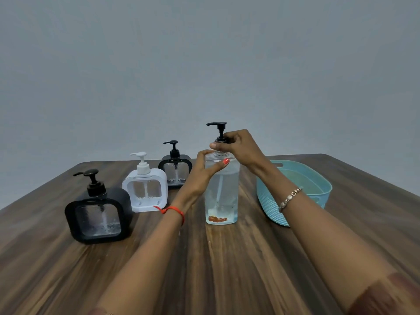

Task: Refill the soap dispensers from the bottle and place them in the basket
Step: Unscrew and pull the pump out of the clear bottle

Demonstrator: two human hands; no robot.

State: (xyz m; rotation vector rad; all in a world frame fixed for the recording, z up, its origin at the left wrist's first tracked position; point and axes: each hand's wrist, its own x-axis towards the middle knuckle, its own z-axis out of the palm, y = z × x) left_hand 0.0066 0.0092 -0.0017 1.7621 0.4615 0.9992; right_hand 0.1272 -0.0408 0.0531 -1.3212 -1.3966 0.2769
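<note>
A tall clear bottle (pixel 221 196) of clear liquid stands upright on the wooden table (pixel 227 269), topped by a black pump (pixel 218 130). My left hand (pixel 204 171) grips the bottle's shoulder. My right hand (pixel 238 147) is closed around the pump's collar at the neck. To the left stand three square dispensers: a black one (pixel 97 214) nearest, a white one (pixel 145 189) behind it, and a second black one (pixel 175 169) farthest back. A light blue basket (pixel 272 205) sits to the right of the bottle, partly hidden by my right forearm.
A plain grey wall rises behind the table's far edge. Bare wood stretches between me and the bottle, under my forearms.
</note>
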